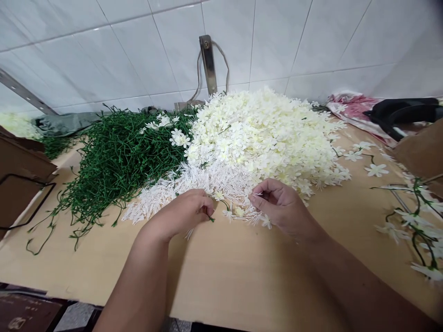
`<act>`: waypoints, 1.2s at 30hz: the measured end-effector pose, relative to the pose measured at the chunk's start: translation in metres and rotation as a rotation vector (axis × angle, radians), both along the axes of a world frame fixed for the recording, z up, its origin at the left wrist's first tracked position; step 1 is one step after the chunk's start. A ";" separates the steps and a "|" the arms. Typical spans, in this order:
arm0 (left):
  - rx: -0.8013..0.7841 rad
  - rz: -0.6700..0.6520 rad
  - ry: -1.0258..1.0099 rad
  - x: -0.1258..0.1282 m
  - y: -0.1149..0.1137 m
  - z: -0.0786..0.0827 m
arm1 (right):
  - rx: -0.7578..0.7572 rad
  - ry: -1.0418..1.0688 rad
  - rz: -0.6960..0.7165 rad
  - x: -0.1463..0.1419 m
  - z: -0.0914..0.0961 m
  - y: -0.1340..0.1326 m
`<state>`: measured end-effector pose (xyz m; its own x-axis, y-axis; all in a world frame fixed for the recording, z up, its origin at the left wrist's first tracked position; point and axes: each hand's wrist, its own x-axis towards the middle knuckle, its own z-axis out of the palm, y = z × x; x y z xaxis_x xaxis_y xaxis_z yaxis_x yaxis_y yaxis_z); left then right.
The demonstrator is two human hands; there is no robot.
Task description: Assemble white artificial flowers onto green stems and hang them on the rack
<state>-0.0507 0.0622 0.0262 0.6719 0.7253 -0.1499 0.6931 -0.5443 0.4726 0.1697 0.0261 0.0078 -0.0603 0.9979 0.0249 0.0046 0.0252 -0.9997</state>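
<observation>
My left hand (195, 207) is closed near the middle of the table, with the small tip of a green plastic stem (212, 219) poking out from under its curled fingers. To its right, the thumb and forefinger of my right hand (282, 203) pinch a tiny white stamen (256, 194). Between the hands lie some loose stamens and a few single blossoms. Just beyond them spreads a heap of white stamens (221, 177). Behind that rises a large pile of cream artificial flower heads (273, 133), and at the left is a tangled mound of green stems (121, 152).
Assembled flower sprays (415, 230) lie at the right edge, beside a brown box (420, 150) and a black curved object (401, 110). Another cardboard box (24, 166) stands at the left. A metal bracket (208, 64) is against the tiled wall behind the wooden table (235, 276).
</observation>
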 end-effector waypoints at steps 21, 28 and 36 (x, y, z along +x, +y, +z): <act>0.053 0.699 -1.088 0.020 0.007 0.004 | -0.226 0.416 0.006 0.003 0.005 0.003; -0.393 0.507 -0.940 0.055 -0.012 -0.004 | -0.269 0.451 -0.046 0.000 0.008 0.001; -0.501 0.431 -0.833 0.068 -0.019 -0.010 | -0.249 0.482 0.011 -0.001 0.006 0.000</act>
